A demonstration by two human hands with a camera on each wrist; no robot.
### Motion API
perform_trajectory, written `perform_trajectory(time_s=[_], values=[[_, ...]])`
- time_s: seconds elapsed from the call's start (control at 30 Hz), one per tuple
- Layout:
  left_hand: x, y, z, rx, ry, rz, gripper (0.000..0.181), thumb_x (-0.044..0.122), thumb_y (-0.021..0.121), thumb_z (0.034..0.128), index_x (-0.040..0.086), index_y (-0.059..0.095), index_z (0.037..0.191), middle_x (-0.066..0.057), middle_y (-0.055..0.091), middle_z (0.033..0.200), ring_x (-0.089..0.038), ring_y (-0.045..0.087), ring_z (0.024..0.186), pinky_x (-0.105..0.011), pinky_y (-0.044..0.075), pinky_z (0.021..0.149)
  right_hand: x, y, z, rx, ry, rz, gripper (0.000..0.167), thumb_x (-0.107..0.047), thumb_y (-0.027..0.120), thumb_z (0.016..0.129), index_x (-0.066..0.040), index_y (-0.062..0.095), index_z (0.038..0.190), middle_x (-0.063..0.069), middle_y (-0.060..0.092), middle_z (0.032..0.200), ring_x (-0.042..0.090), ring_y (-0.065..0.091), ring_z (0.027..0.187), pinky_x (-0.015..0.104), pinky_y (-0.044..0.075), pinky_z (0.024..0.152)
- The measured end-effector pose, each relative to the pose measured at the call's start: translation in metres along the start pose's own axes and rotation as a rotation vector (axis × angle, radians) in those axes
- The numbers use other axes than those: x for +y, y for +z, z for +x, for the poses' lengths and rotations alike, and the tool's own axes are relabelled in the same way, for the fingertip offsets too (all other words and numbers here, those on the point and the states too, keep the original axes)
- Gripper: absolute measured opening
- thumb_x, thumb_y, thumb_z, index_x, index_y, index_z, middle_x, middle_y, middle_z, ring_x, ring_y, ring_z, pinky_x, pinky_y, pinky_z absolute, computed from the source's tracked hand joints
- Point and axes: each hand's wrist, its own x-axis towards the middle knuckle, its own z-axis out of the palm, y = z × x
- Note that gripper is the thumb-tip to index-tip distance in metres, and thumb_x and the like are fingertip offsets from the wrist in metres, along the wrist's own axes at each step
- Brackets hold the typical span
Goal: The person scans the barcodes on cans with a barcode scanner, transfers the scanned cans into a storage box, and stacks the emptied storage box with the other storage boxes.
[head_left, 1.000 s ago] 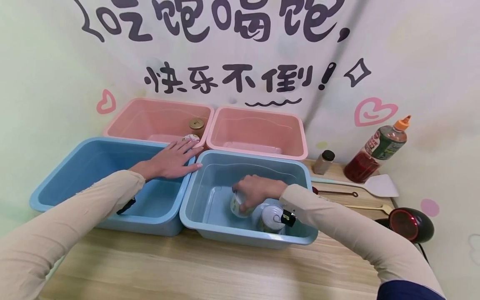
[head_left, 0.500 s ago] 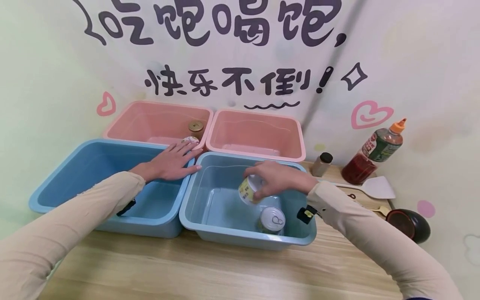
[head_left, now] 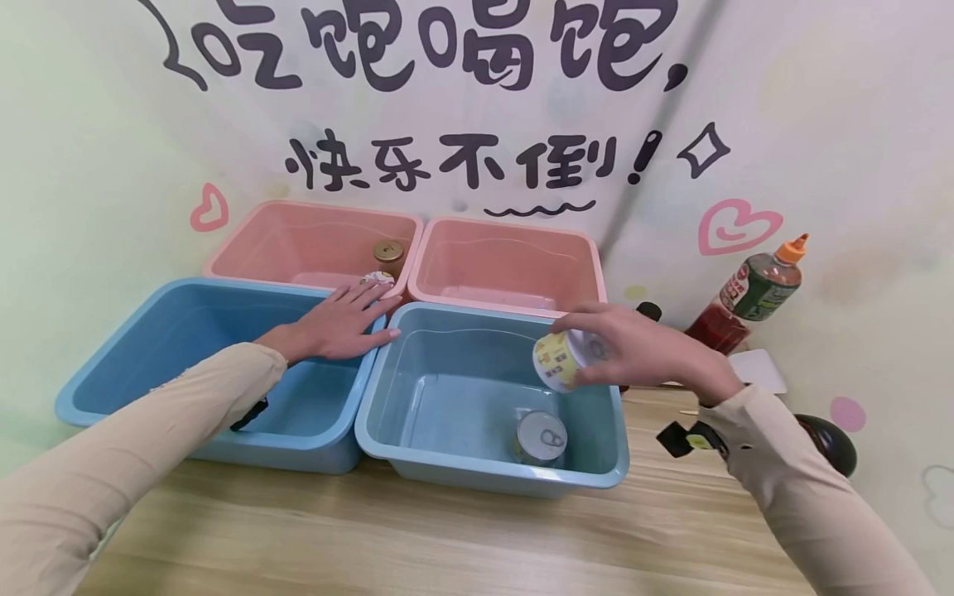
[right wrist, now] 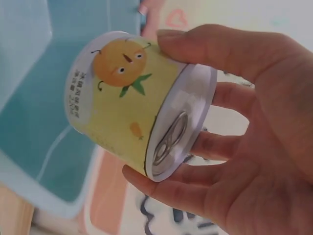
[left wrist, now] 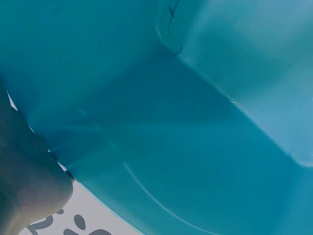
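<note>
My right hand point(head_left: 633, 348) grips a yellow-labelled tin can point(head_left: 557, 362) above the right rim of the right blue bin point(head_left: 447, 473). In the right wrist view the can point(right wrist: 122, 98) is tilted, its pull-ring lid facing the palm and an orange cartoon fruit on its label. A second pull-ring can point(head_left: 540, 437) stands on that bin's floor. My left hand point(head_left: 339, 321) rests with spread fingers on the rims where the left blue bin point(head_left: 268, 451) meets its neighbours. The left wrist view is filled mostly by a blue bin's inner wall point(left wrist: 171, 137).
Behind stand two pink bins point(head_left: 313, 207); the left one holds a gold-lidded can point(head_left: 389, 251) and another can point(head_left: 378, 278). At the right are a red sauce bottle point(head_left: 753, 290), a black-capped jar point(head_left: 649, 310), a white spatula point(head_left: 756, 370) and a black rounded object point(head_left: 827, 443).
My right hand has lifted the yellow-labelled can from the right blue bin's floor and carried it up and right to the rim. The left hand stays in place.
</note>
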Motion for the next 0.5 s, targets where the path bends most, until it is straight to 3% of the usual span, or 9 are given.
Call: perform_trajectory(time_s=[0.23,0.5], values=[[0.002,-0.001,-0.001,0.013,0.012,-0.008,0.073,0.051,0.046,0.1002,0.011,0.027,0.158,-0.020,0.020,0.166,-0.045,0.013,0.154,-0.064,0.008,0.123,0.018,-0.014,-0.039,0.085,-0.006,0.006,0.056,-0.017,0.085,0.077,-0.018,0.065,0.130,0.007,0.062,0.125,0.024,0.059,0.102,0.033,0.056,0.076],[0.000,0.000,-0.001,0.002,0.007,-0.004,0.074,0.052,0.045,0.1004,0.012,0.025,0.159,-0.020,0.019,0.166,-0.044,0.012,0.154,-0.063,0.007,0.123,0.045,-0.012,-0.083,0.179,0.080,-0.050,0.059,-0.013,0.087,0.074,-0.016,0.065,0.128,0.010,0.061,0.122,0.024,0.057,0.096,0.024,0.053,0.066]])
